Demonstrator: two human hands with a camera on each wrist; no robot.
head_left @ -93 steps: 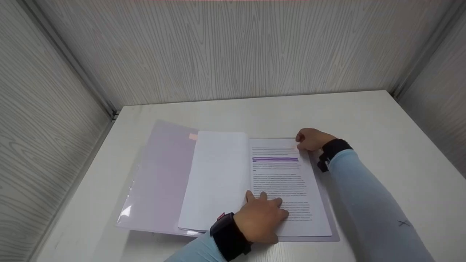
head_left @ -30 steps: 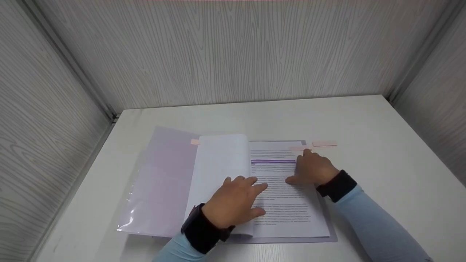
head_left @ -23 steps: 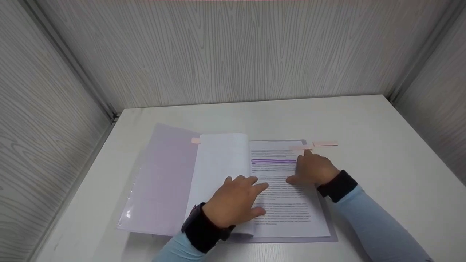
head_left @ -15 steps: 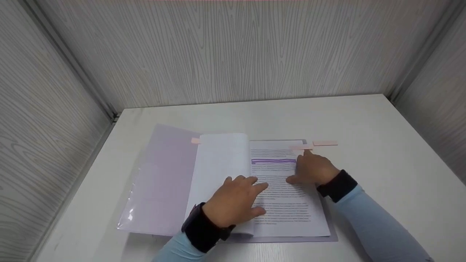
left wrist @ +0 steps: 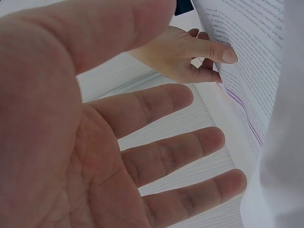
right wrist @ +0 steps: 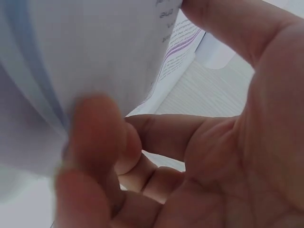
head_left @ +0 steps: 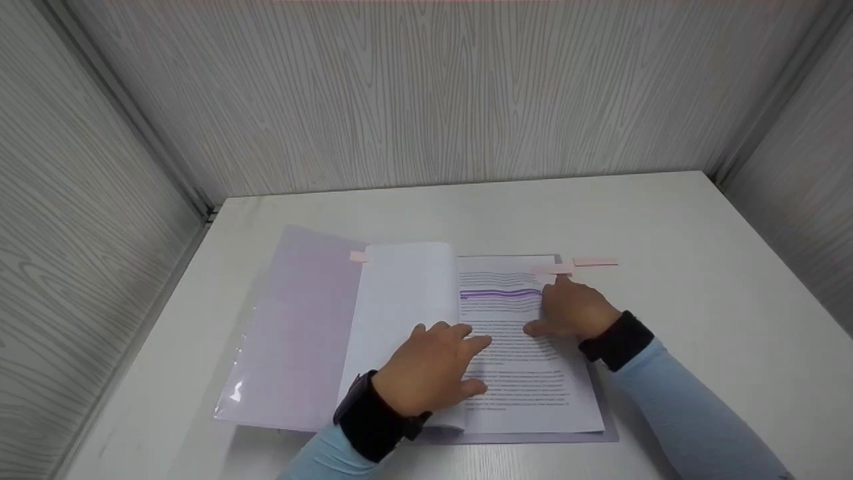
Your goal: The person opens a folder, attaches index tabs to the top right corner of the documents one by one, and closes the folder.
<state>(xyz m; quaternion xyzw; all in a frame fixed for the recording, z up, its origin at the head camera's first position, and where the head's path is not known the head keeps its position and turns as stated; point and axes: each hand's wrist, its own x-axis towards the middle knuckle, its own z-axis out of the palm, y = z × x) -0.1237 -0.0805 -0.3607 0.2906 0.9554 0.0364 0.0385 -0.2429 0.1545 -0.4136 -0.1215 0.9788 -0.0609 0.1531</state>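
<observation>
A lilac folder point(head_left: 300, 333) lies spread wide on the table with a stack of sheets inside. Its turned white pages point(head_left: 403, 287) lean left. Spread above the fold, my left hand point(head_left: 430, 367) has straight fingers, its fingertips near the printed page point(head_left: 513, 393). Whether it touches the paper cannot be told. At that page's right edge my right hand point(head_left: 576, 310) pinches the sheet, thumb on the print and fingers at the edge, as the left wrist view also shows. A pink sticky tab point(head_left: 552, 269) sits just beyond its index fingertip.
Another pink tab point(head_left: 595, 262) with a red edge is right of the first, over the white table point(head_left: 720, 280). A third tab point(head_left: 358, 257) marks the turned pages. Pale wood-grain panels point(head_left: 426, 93) enclose the table at the back and both sides.
Since the earliest frame, my right hand has come down from the page's top corner and two pink tabs show there. My left hand has shifted up-left. Lately the purple-marked line bends slightly.
</observation>
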